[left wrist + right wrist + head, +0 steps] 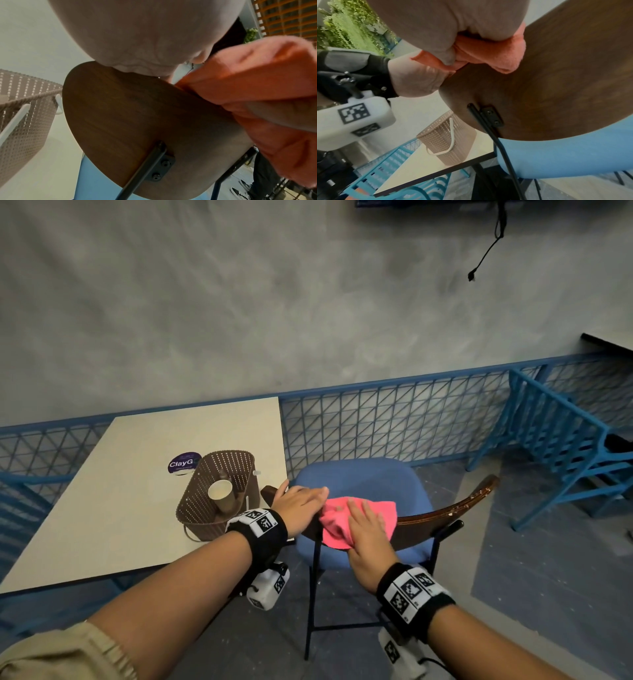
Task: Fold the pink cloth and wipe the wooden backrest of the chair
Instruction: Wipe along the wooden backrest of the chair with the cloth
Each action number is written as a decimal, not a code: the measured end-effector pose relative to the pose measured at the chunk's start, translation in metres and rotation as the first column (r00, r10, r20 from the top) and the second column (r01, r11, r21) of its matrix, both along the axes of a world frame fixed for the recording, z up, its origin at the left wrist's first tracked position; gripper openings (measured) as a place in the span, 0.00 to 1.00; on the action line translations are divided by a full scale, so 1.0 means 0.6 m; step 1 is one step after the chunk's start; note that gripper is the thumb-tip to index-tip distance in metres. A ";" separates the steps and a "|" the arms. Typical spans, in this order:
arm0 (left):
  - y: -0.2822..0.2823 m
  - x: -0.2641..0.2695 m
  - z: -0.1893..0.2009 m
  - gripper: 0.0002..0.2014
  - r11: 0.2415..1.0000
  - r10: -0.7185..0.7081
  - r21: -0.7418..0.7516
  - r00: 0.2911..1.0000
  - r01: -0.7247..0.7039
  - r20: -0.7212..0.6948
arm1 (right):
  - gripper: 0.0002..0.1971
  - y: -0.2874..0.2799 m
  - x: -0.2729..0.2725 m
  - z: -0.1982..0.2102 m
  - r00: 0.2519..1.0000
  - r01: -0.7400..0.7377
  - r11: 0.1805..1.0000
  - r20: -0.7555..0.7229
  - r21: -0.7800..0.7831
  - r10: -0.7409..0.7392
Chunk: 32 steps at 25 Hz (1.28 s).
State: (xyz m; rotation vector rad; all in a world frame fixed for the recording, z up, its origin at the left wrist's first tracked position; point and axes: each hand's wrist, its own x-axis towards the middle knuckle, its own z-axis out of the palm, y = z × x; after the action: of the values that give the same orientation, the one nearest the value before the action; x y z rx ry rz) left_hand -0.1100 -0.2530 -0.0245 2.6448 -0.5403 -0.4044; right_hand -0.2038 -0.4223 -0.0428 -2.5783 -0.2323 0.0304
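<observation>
The chair's curved dark wooden backrest stands in front of me over its blue seat. A bunched pink cloth is draped over the backrest's top edge, left of its middle. My right hand lies on the cloth with its fingers spread over the front. In the right wrist view its thumb pinches the cloth's folds against the back of the wood. My left hand rests flat on the backrest's left end, its fingertips beside the cloth.
A beige table stands left of the chair, with a brown perforated basket holding a paper cup near its right edge. A blue mesh railing runs behind. More blue metal furniture stands at the right.
</observation>
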 end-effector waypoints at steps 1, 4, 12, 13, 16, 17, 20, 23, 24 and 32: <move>0.000 0.000 -0.001 0.27 1.000 0.005 -0.014 1.000 -0.005 -0.002 | 0.38 0.016 0.003 0.002 0.999 -0.038 0.999 0.004 0.005 0.038; 0.005 0.007 0.003 0.24 1.000 -0.011 -0.019 1.000 0.011 0.004 | 0.36 0.065 0.018 -0.008 0.993 -0.116 0.985 0.018 0.129 0.114; 0.057 0.035 0.001 0.41 0.991 -0.101 0.095 0.993 0.095 0.062 | 0.23 -0.026 0.002 0.034 0.993 -0.057 0.837 -0.060 0.544 0.106; 0.061 0.033 0.003 0.38 0.990 -0.102 0.102 0.992 0.094 0.075 | 0.26 -0.050 -0.003 0.042 0.998 -0.025 0.801 -0.029 0.598 0.053; 0.079 0.034 0.002 0.31 0.995 -0.098 0.025 0.994 0.097 0.047 | 0.30 -0.113 -0.019 0.076 0.979 0.066 0.710 0.091 0.701 -0.181; 0.084 0.035 0.001 0.28 0.996 -0.093 -0.010 0.995 0.093 0.035 | 0.36 -0.129 -0.025 0.085 0.967 0.066 0.727 0.135 0.683 -0.214; 0.087 0.037 -0.001 0.18 0.996 -0.063 -0.056 0.998 0.064 0.011 | 0.42 -0.133 -0.029 0.081 0.972 0.074 0.858 0.155 0.508 -0.175; 0.093 0.041 -0.007 0.16 0.996 -0.034 -0.085 0.999 0.033 0.000 | 0.36 -0.094 -0.010 0.006 0.996 -0.012 0.955 0.084 0.296 -0.013; 0.097 0.044 -0.010 0.16 0.996 -0.024 -0.091 1.000 0.024 0.003 | 0.38 -0.074 -0.005 -0.012 0.999 -0.014 0.976 0.047 0.218 0.004; 0.119 0.050 -0.013 0.13 0.962 0.169 -0.225 0.984 -0.153 0.055 | 0.37 0.081 0.040 0.018 0.995 -0.102 0.989 0.013 0.103 0.101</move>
State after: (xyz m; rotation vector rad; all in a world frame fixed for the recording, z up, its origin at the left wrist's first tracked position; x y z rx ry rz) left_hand -0.0801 -0.1814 -0.0324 2.4728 -0.3649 -0.1860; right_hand -0.1799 -0.3735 -0.0321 -2.4617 -0.3590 0.0444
